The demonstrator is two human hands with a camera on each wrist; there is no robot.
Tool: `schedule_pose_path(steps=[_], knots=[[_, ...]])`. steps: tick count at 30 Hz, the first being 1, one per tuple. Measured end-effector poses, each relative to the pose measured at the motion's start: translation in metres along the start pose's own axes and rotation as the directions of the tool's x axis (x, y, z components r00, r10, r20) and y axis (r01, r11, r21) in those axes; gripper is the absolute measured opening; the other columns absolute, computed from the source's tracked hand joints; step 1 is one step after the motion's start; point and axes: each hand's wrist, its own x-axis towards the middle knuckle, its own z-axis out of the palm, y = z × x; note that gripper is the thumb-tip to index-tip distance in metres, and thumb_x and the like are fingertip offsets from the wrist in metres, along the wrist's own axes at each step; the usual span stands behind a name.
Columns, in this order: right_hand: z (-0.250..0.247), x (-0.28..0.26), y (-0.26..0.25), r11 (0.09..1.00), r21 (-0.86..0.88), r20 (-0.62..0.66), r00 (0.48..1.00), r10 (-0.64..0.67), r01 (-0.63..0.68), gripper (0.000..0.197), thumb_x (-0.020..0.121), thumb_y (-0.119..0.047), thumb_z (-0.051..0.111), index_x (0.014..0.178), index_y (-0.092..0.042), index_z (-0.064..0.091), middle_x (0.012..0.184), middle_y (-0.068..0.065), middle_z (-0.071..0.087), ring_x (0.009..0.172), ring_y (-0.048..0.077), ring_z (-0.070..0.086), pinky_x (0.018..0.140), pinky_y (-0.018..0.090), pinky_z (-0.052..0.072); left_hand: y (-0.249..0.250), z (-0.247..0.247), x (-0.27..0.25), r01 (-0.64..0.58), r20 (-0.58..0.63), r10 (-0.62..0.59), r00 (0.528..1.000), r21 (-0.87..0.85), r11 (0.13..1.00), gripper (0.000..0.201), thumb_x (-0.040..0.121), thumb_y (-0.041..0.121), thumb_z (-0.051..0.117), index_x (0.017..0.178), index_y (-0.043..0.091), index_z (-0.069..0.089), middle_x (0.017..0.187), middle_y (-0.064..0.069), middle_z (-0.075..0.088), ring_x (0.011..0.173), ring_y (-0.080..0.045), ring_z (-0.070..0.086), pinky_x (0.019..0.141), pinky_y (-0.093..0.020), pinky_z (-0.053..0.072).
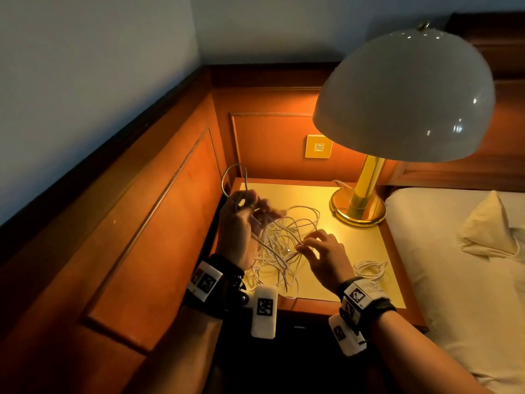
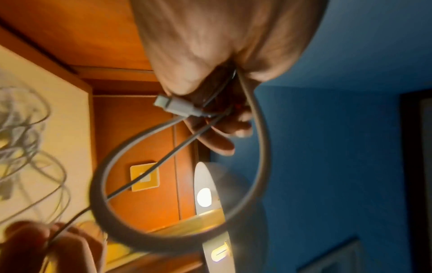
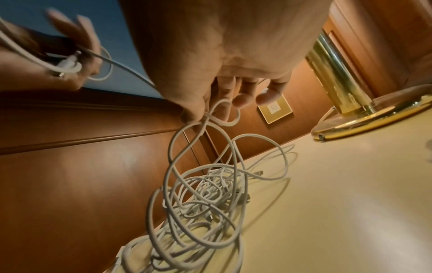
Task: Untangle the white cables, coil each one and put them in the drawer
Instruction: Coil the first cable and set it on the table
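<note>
On the nightstand top (image 1: 366, 268), left of centre, a tangle of white cables (image 1: 279, 251) is lying in loose overlapping loops, reaching to the near edge; the right wrist view shows the same heap (image 3: 205, 203) with several connector ends buried in it.

Left hand (image 1: 241, 223): raised above the far-left corner of the top, fingers curling round one cable loop (image 1: 234, 180) that is standing up above the hand. In the left wrist view this loop (image 2: 163, 238) is hanging in a wide ring from the closed fingers, with a white plug (image 2: 174, 106) sticking out beside the thumb and a thinner strand crossing the ring. The hand is blurring in the head view.

Right hand (image 1: 324, 251): hovering over the right side of the tangle, thumb and forefinger pinching a strand, the other fingers loosely curved. The right wrist view shows a small loop (image 3: 224, 114) caught at the pinch, with the strand trailing down into the heap.

Near right on the top, apart from the tangle, a small coiled cable (image 1: 369, 270) is lying flat.

Far right on the top, a brass lamp base (image 1: 358, 207) is standing under a white dome shade (image 1: 406, 95). A brass wall plate (image 1: 318, 146) is sitting on the wood panel behind. To the right, a bed with a white sheet (image 1: 454, 294).
</note>
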Motion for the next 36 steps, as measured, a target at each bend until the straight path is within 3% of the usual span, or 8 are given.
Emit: schedule_pose_path(steps=[5,8,12,18,21,25,30,36], knots=[[-0.018,0.007,-0.008,0.994,0.065,-0.079,0.993,-0.086,0.091,0.010,0.086,-0.036,0.068,0.090,-0.030,0.074,0.121,-0.004,0.061,0.107,0.018,0.054,0.078,0.043,0.053,0.007,-0.011,-0.003,-0.165,-0.016,0.193,0.981,0.451,0.877,0.018,0.096,0.020,0.065,0.085,0.015,0.051,0.062,0.007,0.044,0.049,-0.012,0.035,0.043,-0.027,0.031],[-0.028,0.007,-0.020,0.989,0.038,-0.152,0.979,-0.135,0.142,0.008,0.085,-0.034,0.070,0.087,-0.027,0.074,0.117,-0.002,0.062,0.104,0.019,0.055,0.074,0.041,0.054,-0.021,-0.020,-0.006,-0.207,0.148,0.149,0.978,0.803,0.559,0.027,0.082,0.031,0.080,0.098,0.020,0.061,0.063,0.011,0.051,0.050,-0.005,0.044,0.043,-0.027,0.041],[-0.034,0.008,-0.034,0.983,-0.041,-0.182,0.966,-0.185,0.181,0.012,0.085,-0.033,0.065,0.085,-0.025,0.074,0.107,-0.001,0.064,0.098,0.019,0.055,0.071,0.043,0.051,-0.057,-0.032,0.001,-0.076,0.085,-0.006,0.996,0.919,0.387,0.026,0.074,0.035,0.086,0.092,0.034,0.067,0.098,0.008,0.068,0.085,-0.008,0.067,0.068,-0.035,0.062],[-0.032,-0.002,-0.026,0.995,-0.064,-0.179,0.981,-0.082,0.071,0.016,0.081,-0.043,0.073,0.087,-0.028,0.069,0.105,-0.001,0.062,0.101,0.020,0.051,0.078,0.038,0.045,-0.043,-0.031,0.010,-0.056,0.166,-0.220,0.961,0.899,0.435,0.008,0.099,0.020,0.059,0.095,0.019,0.065,0.087,0.000,0.071,0.082,-0.009,0.066,0.075,-0.032,0.054],[-0.032,0.000,-0.024,0.999,-0.007,-0.185,0.982,-0.042,0.042,0.018,0.083,-0.040,0.072,0.094,-0.028,0.068,0.102,-0.003,0.065,0.096,0.016,0.054,0.076,0.037,0.047,-0.028,-0.023,0.005,0.030,0.193,-0.249,0.949,0.731,0.682,0.017,0.104,0.013,0.048,0.099,0.003,0.060,0.066,0.001,0.052,0.049,-0.005,0.045,0.048,-0.020,0.039],[-0.033,0.004,-0.025,0.977,0.203,-0.132,0.991,-0.037,0.064,0.008,0.090,-0.023,0.068,0.096,-0.021,0.072,0.094,-0.005,0.073,0.084,0.008,0.065,0.070,0.030,0.054,-0.007,-0.014,-0.001,0.180,0.101,-0.218,0.971,0.295,0.938,0.001,0.095,0.013,0.062,0.094,0.013,0.061,0.064,0.007,0.047,0.044,-0.008,0.033,0.037,-0.021,0.025],[-0.045,0.013,-0.036,0.914,0.399,-0.099,0.994,-0.036,0.072,0.022,0.086,0.007,0.066,0.098,-0.011,0.072,0.089,-0.002,0.072,0.081,0.004,0.068,0.069,0.015,0.053,-0.029,-0.030,0.004,-0.080,0.080,0.030,0.996,0.737,0.671,0.029,0.079,0.001,0.072,0.105,0.013,0.065,0.064,0.006,0.056,0.052,-0.009,0.048,0.053,-0.030,0.049],[-0.064,0.025,-0.062,0.873,0.462,-0.067,0.988,-0.140,0.155,0.018,0.094,-0.003,0.058,0.104,-0.010,0.070,0.087,-0.003,0.071,0.082,0.005,0.069,0.074,0.016,0.054,-0.059,-0.037,0.005,0.026,0.140,-0.200,0.970,0.755,0.656,0.030,0.082,0.017,0.080,0.111,0.015,0.073,0.094,0.009,0.074,0.096,-0.013,0.071,0.091,-0.033,0.056]])
